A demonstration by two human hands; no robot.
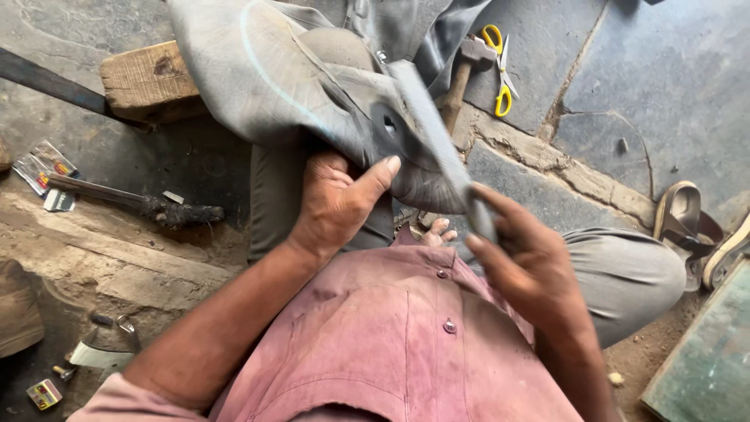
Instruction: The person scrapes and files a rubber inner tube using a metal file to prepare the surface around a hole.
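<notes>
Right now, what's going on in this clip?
A person sits on a stone floor with a grey rubber sheet, which looks like an inner tube, draped over one knee. The left hand grips and steadies the rubber near a dark hole. The right hand holds a flat grey tool, blurred, laid across the rubber beside that hole. A hammer and yellow-handled scissors lie on the floor beyond.

Head camera, looking steeply down (close), lap-level
</notes>
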